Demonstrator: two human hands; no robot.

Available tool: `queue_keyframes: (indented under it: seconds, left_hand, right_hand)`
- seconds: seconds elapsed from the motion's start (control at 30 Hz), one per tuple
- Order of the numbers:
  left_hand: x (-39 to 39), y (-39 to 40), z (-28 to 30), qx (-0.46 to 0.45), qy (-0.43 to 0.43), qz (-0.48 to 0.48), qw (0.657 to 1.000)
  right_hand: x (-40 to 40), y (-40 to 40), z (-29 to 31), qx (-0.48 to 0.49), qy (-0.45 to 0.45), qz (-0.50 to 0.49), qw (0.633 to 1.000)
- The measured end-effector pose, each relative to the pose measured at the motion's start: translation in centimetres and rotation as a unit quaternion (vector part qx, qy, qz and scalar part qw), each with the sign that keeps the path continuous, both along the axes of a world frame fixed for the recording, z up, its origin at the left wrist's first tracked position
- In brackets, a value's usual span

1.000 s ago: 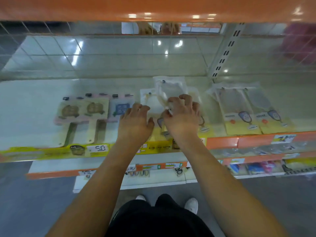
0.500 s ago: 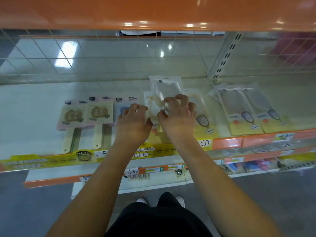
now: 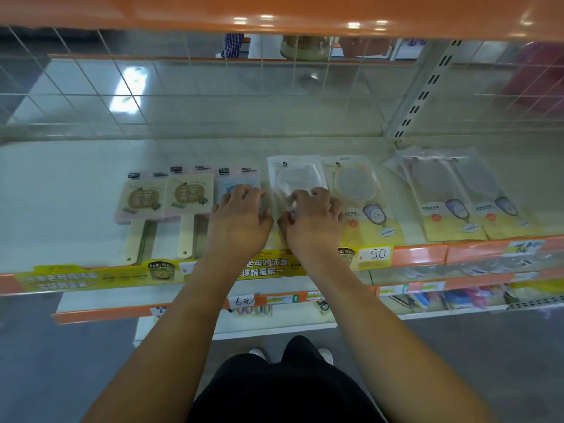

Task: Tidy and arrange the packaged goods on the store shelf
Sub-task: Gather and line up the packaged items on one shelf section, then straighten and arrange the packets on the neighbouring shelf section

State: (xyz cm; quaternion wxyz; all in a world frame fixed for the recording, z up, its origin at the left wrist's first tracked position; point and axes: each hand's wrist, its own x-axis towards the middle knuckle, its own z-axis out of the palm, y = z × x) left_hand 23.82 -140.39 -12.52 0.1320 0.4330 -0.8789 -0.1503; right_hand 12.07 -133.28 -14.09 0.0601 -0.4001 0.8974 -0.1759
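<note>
A white shelf (image 3: pixel 76 190) holds flat packaged goods in a row. My right hand (image 3: pixel 314 219) pinches the lower part of a clear packet (image 3: pixel 294 174) with a white hand mirror inside, which lies flat mid-shelf. My left hand (image 3: pixel 241 216) rests bent fingertips on a blue-card package (image 3: pixel 233 180), its thumb at the clear packet's left edge. To the left lie two pink packages (image 3: pixel 166 193) with cream handles. On the right is a yellow-card mirror packet (image 3: pixel 357 190), and further right two more packets (image 3: pixel 457 199).
A wire grid back panel (image 3: pixel 213 96) closes the shelf behind, with a slotted upright (image 3: pixel 421 96) at the right. An orange shelf (image 3: pixel 274 10) hangs overhead. Price strips (image 3: pixel 375 254) line the front edge. Lower shelves (image 3: pixel 457 297) carry small items.
The clear packet, lifted and tilted in my right hand before, now lies flat on the shelf beside the yellow-card packet. Both hands moved slightly further in over the shelf.
</note>
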Motion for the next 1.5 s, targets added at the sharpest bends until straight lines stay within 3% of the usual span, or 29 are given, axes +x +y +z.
queue_keyframes:
  seconds: [0.77, 1.0, 1.5]
  left_hand:
    - [0.3, -0.2, 0.4, 0.013, 0.003, -0.01, 1.0]
    - [-0.4, 0.2, 0.5, 0.015, 0.01, -0.03, 0.999]
    - [-7.8, 3.8, 1.4, 0.001, 0.015, -0.102, 0.995]
  right_hand:
    - [0.5, 0.7, -1.2, 0.011, 0.033, 0.026, 0.999]
    - [0.2, 1.0, -0.7, -0.012, 0.006, 0.025, 1.0]
    - [-6.2, 6.6, 1.4, -0.076, 0.004, -0.087, 0.993]
